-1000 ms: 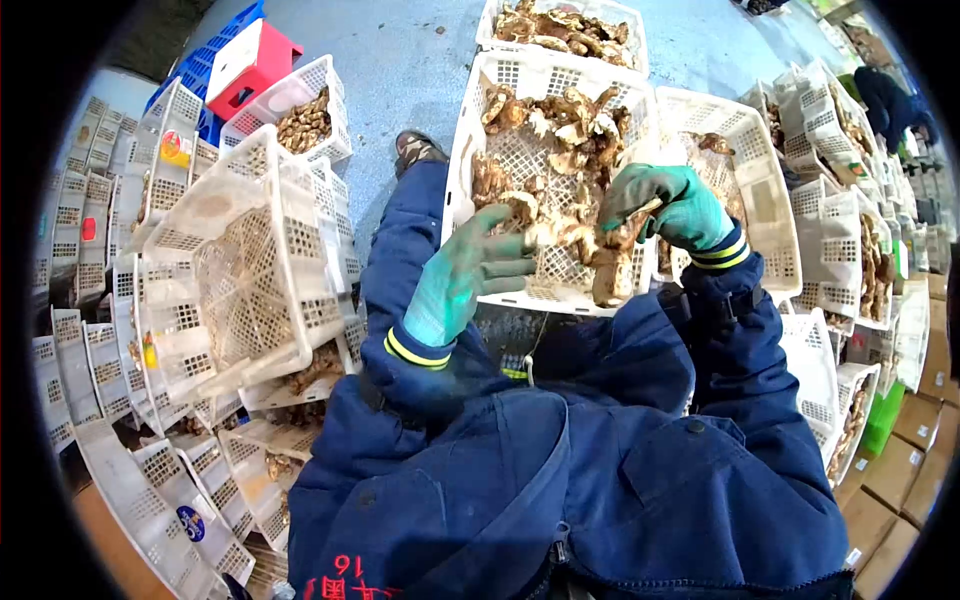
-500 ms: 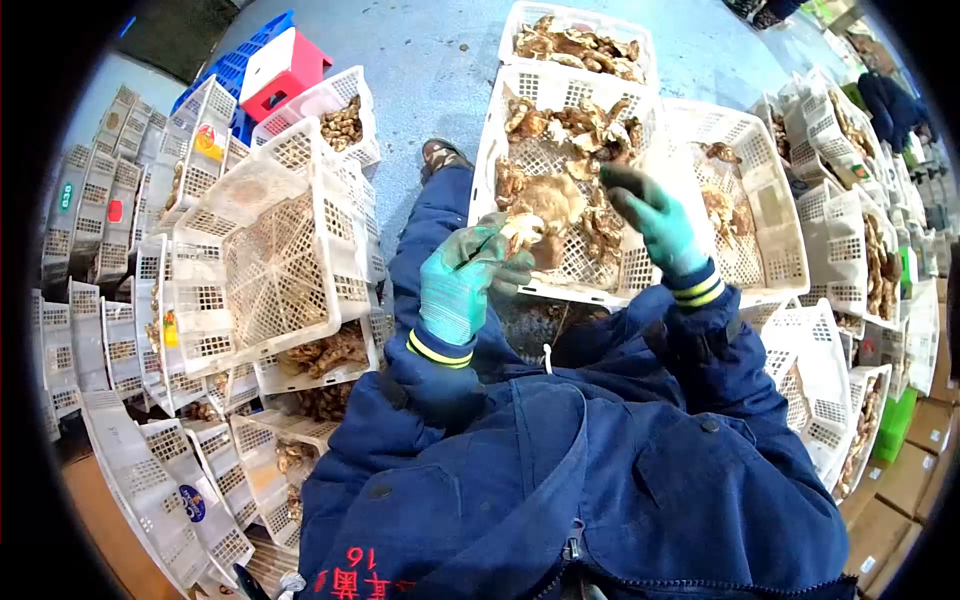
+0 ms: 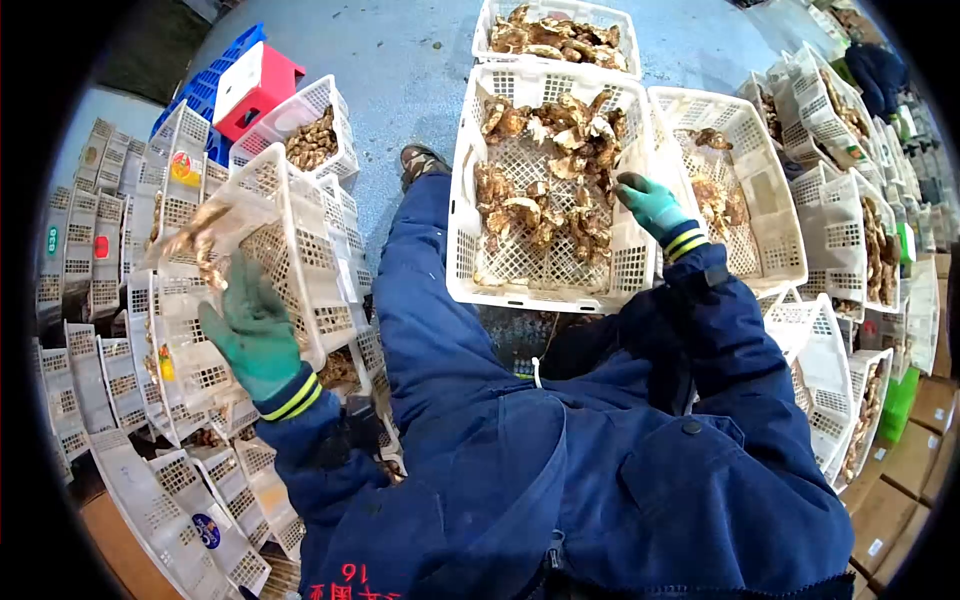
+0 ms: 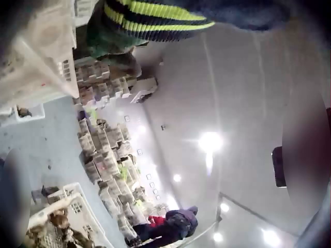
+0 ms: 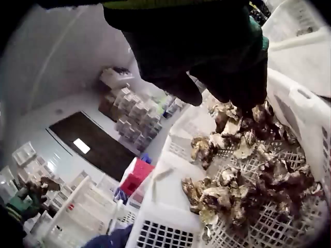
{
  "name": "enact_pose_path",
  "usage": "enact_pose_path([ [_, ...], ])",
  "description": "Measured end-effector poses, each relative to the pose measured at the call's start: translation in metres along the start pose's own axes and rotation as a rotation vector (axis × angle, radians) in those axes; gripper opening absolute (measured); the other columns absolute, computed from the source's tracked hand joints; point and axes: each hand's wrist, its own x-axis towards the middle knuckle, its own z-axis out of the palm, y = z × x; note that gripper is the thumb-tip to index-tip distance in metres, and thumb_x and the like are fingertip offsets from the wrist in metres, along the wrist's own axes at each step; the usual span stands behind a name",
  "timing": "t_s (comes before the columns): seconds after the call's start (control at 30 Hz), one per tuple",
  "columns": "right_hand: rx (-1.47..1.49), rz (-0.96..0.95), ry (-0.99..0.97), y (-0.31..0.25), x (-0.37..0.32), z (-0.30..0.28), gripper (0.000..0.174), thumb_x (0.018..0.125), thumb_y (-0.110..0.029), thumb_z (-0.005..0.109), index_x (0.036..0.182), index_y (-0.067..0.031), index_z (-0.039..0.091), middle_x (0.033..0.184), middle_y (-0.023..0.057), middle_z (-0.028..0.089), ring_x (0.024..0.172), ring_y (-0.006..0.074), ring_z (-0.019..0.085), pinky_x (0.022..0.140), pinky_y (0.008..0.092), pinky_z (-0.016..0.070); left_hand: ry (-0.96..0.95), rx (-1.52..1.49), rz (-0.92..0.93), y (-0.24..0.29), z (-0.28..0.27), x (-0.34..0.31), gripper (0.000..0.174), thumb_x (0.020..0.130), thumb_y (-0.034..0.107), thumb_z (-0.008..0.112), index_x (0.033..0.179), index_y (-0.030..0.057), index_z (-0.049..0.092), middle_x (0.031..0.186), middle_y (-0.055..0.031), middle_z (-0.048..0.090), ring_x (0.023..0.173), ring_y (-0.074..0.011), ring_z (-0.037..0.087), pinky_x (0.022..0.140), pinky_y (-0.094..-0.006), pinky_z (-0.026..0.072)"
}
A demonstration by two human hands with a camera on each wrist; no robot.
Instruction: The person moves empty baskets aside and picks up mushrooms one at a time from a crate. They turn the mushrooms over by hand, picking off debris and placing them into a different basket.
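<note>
"What's closest?"

"A dark blue jacket (image 3: 560,470), bottom centre."

"And the hands?"

"The left hand (image 3: 252,325), at left, is gloved, fingers spread, its grip released. A blurred mushroom cluster (image 3: 203,250) shows just beyond the fingertips, over the left crate (image 3: 308,265); I can't tell whether they touch."

"The right hand (image 3: 652,207)?"

"Right of centre, near the rim of the middle crate (image 3: 520,292), fingers loosely bent, grasping nothing I can see."

"More mushrooms (image 3: 575,135)?"

"Heaped in the middle crate, upper centre; others lie in the right crate (image 3: 775,220) beside it."

"Farther away?"

"The far crate (image 3: 560,63) of mushrooms, top centre, and a red-and-white stool (image 3: 250,90), upper left."
</note>
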Motion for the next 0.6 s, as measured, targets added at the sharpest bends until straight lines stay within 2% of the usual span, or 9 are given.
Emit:
enact_pose_path([
  [0.03, -0.135, 0.009, -0.026, -0.012, 0.005, 0.005, 0.034, 0.091, -0.027, 0.059, 0.114, -0.0025, 0.06, 0.089, 0.005, 0.065, 0.076, 0.0114, 0.057, 0.069, 0.0256, 0.0469, 0.004, 0.365, 0.01, -0.012, 0.014, -0.007, 0.069, 0.099, 0.053, 0.031, 0.135, -0.0055, 0.045, 0.132, -0.0149, 0.055, 0.118, -0.0204, 0.053, 0.091, -0.0239, 0.0489],
  [0.07, -0.271, 0.016, -0.055, -0.022, 0.013, 0.009, 0.034, 0.09, -0.027, 0.058, 0.113, -0.0029, 0.06, 0.088, 0.006, 0.065, 0.075, 0.0122, 0.058, 0.069, 0.0265, 0.0471, 0.173, 0.35, -0.036, -0.03, 0.031, -0.012, 0.072, 0.098, 0.055, 0.032, 0.135, -0.005, 0.044, 0.13, -0.0153, 0.056, 0.112, -0.0203, 0.057, 0.089, -0.0249, 0.0507],
  [0.13, -0.281, 0.059, -0.113, 0.003, 0.056, 0.017, 0.04, 0.089, -0.03, 0.057, 0.121, -0.0063, 0.056, 0.094, 0.0088, 0.067, 0.081, 0.0212, 0.062, 0.075, 0.0334, 0.0493, -0.046, 0.631, -0.055, -0.061, 0.061, -0.026, 0.076, 0.096, 0.059, 0.038, 0.136, -0.0056, 0.042, 0.128, -0.0168, 0.057, 0.104, -0.0215, 0.061, 0.087, -0.0285, 0.0521],
  [0.2, -0.501, 0.146, 0.087, -0.011, 0.078, 0.024, 0.053, 0.087, -0.029, 0.059, 0.134, -0.0078, 0.045, 0.116, 0.0151, 0.061, 0.104, 0.0298, 0.059, 0.09, 0.0386, 0.046, -0.423, 0.443, -0.217, -0.09, 0.064, -0.031, 0.08, 0.089, 0.06, 0.05, 0.135, -0.0053, 0.041, 0.128, -0.0224, 0.053, 0.106, -0.026, 0.061, 0.093, -0.0338, 0.0504],
  [0.23, -0.591, 0.216, 0.175, -0.022, 0.088, 0.026, 0.062, 0.086, -0.028, 0.06, 0.141, -0.0084, 0.039, 0.129, 0.0187, 0.056, 0.118, 0.0344, 0.055, 0.099, 0.0412, 0.0432, -0.447, 0.425, -0.296, -0.109, 0.064, -0.032, 0.088, 0.086, 0.065, 0.052, 0.136, -0.0052, 0.038, 0.127, -0.0227, 0.054, 0.103, -0.0273, 0.062, 0.089, -0.0339, 0.0521],
  [0.27, -0.703, 0.151, 0.232, -0.021, 0.101, 0.019, 0.067, 0.083, -0.033, 0.063, 0.142, -0.011, 0.041, 0.128, 0.0202, 0.057, 0.11, 0.0307, 0.061, 0.092, 0.0389, 0.0466, -0.469, 0.408, -0.375, -0.126, 0.067, -0.032, 0.095, 0.082, 0.069, 0.054, 0.138, -0.0052, 0.035, 0.125, -0.023, 0.055, 0.101, -0.0286, 0.063, 0.085, -0.0339, 0.0538],
  [0.37, -0.746, 0.058, 0.304, 0.02, 0.155, 0.009, 0.059, 0.084, -0.027, 0.062, 0.135, -0.0057, 0.042, 0.129, 0.0226, 0.055, 0.117, 0.0363, 0.056, 0.099, 0.0423, 0.0434, -0.441, 0.435, -0.619, -0.146, 0.084, -0.034, 0.105, 0.078, 0.078, 0.05, 0.137, -0.0074, 0.034, 0.123, -0.0192, 0.057, 0.103, -0.026, 0.062, 0.085, -0.0325, 0.0529],
  [0.4, -0.763, 0.273, 0.141, -0.012, 0.152, 0.01, 0.06, 0.084, -0.031, 0.062, 0.136, -0.0061, 0.042, 0.13, 0.0221, 0.055, 0.119, 0.036, 0.055, 0.1, 0.0421, 0.0422, -0.413, 0.42, -0.689, -0.154, 0.086, -0.032, 0.101, 0.081, 0.075, 0.049, 0.137, -0.0078, 0.034, 0.119, -0.0174, 0.057, 0.099, -0.0239, 0.062, 0.083, -0.0309, 0.0519],
  [0.6, -0.908, 0.375, 0.24, -0.003, 0.175, 0.039, 0.057, 0.083, -0.038, 0.063, 0.13, -0.0088, 0.05, 0.129, 0.0191, 0.056, 0.119, 0.0321, 0.055, 0.1, 0.0421, 0.0429, -0.296, 0.254, -0.813, -0.186, 0.078, -0.034, 0.059, 0.101, 0.041, 0.04, 0.134, -0.0087, 0.038, 0.102, -0.0097, 0.058, 0.083, -0.0137, 0.055, 0.069, -0.0239, 0.0451],
])
